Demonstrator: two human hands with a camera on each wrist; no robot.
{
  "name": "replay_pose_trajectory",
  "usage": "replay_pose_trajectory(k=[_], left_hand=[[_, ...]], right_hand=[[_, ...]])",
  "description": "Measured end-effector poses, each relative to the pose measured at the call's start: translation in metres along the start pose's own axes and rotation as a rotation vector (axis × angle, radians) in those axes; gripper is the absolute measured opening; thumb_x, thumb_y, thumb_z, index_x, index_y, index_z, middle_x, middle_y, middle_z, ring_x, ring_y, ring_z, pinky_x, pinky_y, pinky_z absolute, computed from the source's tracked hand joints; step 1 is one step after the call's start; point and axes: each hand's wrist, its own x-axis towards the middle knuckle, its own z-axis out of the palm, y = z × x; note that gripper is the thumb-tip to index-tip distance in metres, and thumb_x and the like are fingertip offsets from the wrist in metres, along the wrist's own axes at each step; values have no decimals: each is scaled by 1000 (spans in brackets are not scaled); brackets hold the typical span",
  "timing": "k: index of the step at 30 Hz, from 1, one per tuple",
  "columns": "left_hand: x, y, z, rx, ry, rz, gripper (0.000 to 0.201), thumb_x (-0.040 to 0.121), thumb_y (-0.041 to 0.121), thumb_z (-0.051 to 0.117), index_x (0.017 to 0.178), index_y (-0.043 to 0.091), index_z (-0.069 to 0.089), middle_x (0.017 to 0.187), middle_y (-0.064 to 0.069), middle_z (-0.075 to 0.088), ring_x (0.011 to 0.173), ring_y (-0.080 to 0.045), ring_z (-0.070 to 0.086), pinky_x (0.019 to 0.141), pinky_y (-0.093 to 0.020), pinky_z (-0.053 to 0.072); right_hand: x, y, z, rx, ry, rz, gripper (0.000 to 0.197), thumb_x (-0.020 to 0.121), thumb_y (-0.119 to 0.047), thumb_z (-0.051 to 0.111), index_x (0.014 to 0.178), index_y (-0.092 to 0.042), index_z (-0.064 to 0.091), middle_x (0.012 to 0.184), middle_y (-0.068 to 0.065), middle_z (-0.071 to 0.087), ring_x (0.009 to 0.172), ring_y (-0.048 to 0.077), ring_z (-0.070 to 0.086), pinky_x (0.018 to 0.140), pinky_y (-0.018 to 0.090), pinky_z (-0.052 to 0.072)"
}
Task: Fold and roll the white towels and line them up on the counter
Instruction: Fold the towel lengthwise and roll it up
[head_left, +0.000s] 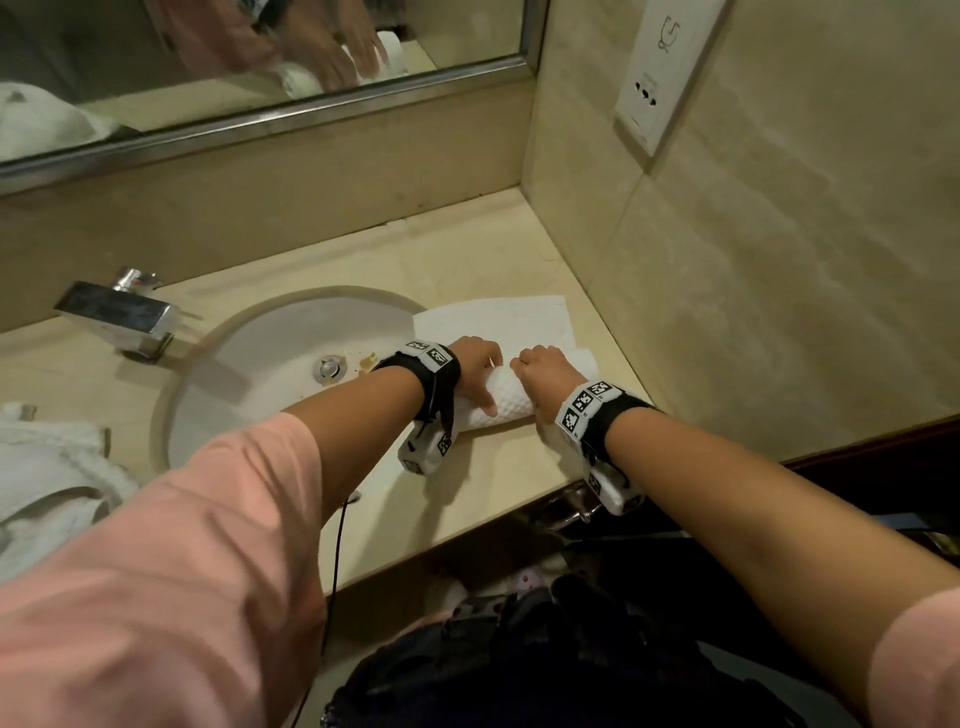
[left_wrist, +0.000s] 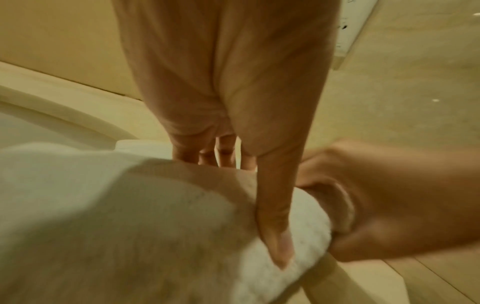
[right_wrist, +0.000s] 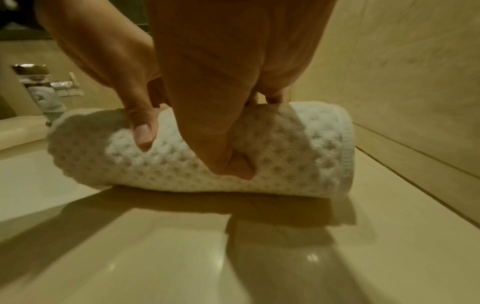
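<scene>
Rolling away from the body, the white towel (head_left: 511, 397) is gripped on the counter (head_left: 483, 483) by both hands, left hand (head_left: 475, 366) and right hand (head_left: 543, 371) side by side. Fingers are curled over the roll's top and thumbs pressed into its near face, seemingly to keep it tight. Beyond the fingertips the unrolled flat part is spread, one corner over the sink (head_left: 218, 364).

White waffle-dimpled texture is seen on the rolled towel (head_left: 511, 397). Just left of it, a white sink basin (head_left: 270, 364) is set in a beige marble-veined counter (head_left: 467, 249). Pink is shown on the sleeve (head_left: 171, 561); black-and-white square markers are printed on black wrist straps (head_left: 597, 410).
</scene>
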Motion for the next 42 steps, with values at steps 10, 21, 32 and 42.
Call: replay_pose_trajectory(k=[10, 21, 32, 42], left_hand=[[-13, 30, 40, 150, 216, -156, 65, 91, 9, 52, 145, -2, 18, 143, -19, 31, 131, -33, 33, 113, -45, 18], [-12, 24, 26, 136, 239, -72, 28, 87, 5, 51, 114, 1, 50, 118, -18, 54, 107, -35, 53, 89, -37, 39], [-2, 19, -5, 115, 78, -80, 45, 72, 33, 80, 104, 8, 61, 101, -7, 64, 95, -24, 62, 77, -29, 48], [8, 9, -33, -1, -36, -141, 42, 53, 42, 82, 86, 20, 65, 83, 3, 68, 80, -17, 64, 77, -30, 55]], right_hand=[[31, 6, -43, 83, -249, 65, 14, 77, -12, 67, 73, -9, 54, 76, 9, 56, 68, 25, 55, 65, 28, 48], [51, 17, -42, 95, -281, 60, 15, 60, -17, 60, 74, -15, 63, 72, 5, 66, 65, 25, 66, 68, 37, 59], [24, 10, 1, -19, 29, -31, 95, 52, -41, 89, 125, -6, 41, 120, 9, 43, 109, 26, 45, 93, 35, 40], [27, 13, 11, 166, 371, -144, 43, 45, 14, 69, 84, -1, 57, 77, 14, 56, 66, 30, 53, 55, 32, 34]])
